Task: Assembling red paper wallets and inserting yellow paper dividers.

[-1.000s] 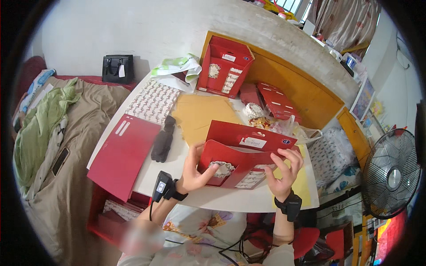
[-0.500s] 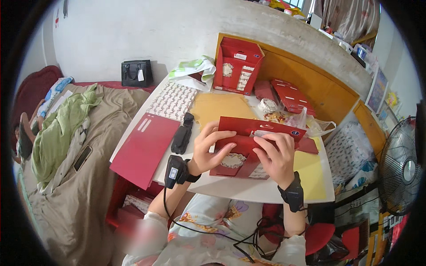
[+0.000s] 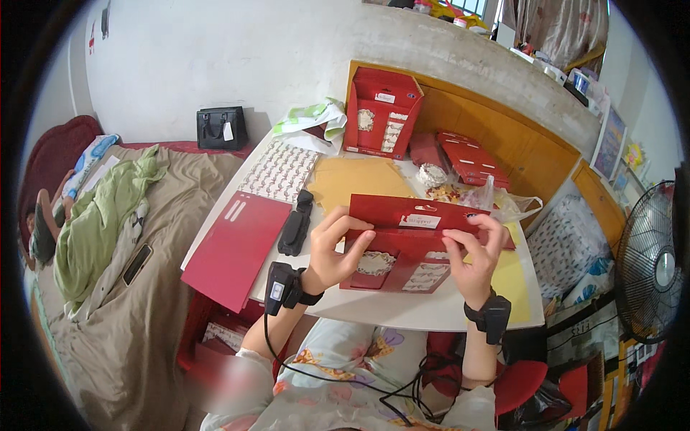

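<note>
Upright at the near edge of the white table stands a red cardboard packet (image 3: 402, 251) with cutouts showing white ornate pieces and a white label on its upper flap. My left hand (image 3: 333, 251) pinches the packet's left edge just below that flap, thumb in front. At the opposite edge, my right hand (image 3: 474, 260) is closed with thumb and forefinger on the right side of the fold. Left of the packet lie a dark strapped device (image 3: 295, 224) and flat red card sheets (image 3: 238, 244). Both my wrists wear black devices.
Filled red packets (image 3: 384, 115) stand at the back of the table (image 3: 323, 305), beside stacked red packets (image 3: 474, 156). Patterned sheets (image 3: 279, 171), brown paper (image 3: 359, 176) and a roll of white trim (image 3: 431, 174) lie around. A fan (image 3: 665, 269) stands at right; a person lies on the bed at left.
My right hand has slid right from the flap's middle to the packet's right edge, uncovering the label. The flap now lies flatter, and my left hand keeps its hold at the left edge.
</note>
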The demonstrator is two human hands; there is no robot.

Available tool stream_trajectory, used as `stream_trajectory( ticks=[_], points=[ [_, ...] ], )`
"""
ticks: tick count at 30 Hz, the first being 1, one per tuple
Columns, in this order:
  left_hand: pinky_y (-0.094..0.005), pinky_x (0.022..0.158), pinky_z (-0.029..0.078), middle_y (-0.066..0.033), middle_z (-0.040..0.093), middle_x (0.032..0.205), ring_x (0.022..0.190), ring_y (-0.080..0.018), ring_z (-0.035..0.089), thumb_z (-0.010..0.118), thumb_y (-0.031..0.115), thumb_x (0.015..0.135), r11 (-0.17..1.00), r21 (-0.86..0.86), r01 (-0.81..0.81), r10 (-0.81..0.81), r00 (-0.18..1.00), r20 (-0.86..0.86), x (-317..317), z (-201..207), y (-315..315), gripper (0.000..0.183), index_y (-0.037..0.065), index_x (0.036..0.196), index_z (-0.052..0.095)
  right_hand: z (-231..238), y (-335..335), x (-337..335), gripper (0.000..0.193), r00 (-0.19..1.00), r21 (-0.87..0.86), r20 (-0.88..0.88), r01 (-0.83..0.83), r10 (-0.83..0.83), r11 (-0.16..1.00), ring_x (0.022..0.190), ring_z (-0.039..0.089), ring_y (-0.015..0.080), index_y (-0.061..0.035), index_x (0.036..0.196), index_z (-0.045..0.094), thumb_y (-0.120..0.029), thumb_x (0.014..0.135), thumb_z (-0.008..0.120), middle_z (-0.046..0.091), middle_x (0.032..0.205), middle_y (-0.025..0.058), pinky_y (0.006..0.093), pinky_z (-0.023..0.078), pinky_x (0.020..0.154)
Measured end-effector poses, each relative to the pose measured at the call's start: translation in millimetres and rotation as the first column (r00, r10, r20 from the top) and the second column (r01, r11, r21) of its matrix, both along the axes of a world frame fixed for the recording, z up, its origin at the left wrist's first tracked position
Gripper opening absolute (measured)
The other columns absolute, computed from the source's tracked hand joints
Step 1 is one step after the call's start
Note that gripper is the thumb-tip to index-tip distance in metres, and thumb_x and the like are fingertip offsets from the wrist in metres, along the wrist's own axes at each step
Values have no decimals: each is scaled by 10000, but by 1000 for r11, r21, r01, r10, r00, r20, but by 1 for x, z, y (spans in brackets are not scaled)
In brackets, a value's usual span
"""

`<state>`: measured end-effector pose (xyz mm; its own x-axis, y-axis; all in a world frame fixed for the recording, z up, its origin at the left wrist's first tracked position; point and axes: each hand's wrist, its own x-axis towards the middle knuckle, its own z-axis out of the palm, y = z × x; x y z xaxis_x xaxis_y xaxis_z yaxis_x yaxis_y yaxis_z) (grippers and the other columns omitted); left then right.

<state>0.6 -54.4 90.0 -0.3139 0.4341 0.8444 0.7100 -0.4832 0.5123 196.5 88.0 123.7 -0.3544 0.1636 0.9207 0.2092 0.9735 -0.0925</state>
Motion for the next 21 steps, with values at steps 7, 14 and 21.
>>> stream_trajectory(
  ticks=[7,14,21],
  points=[
    [-257,484,337,-74,522,663,539,-154,455,650,30,786,991,77,-109,98,987,130,9,0,10,50,8,766,610,-24,24,8,128,958,-440,-140,-287,250,851,950,530,196,-51,943,620,-54,818,649,546,1077,97,297,422,819],
    [-187,559,360,-42,553,791,666,-60,485,627,-12,818,984,-43,-174,179,972,154,14,5,4,59,-38,800,577,-22,25,1,54,927,-460,-188,-376,325,805,707,492,95,7,851,595,-33,880,574,529,800,38,211,396,618],
    [-201,640,446,-20,574,814,740,-57,535,648,-1,836,999,8,53,-51,902,429,12,4,9,83,-7,831,566,-27,23,0,22,940,-385,-207,-334,272,860,701,462,110,2,857,583,-13,870,574,500,802,43,224,375,610]
  ],
)
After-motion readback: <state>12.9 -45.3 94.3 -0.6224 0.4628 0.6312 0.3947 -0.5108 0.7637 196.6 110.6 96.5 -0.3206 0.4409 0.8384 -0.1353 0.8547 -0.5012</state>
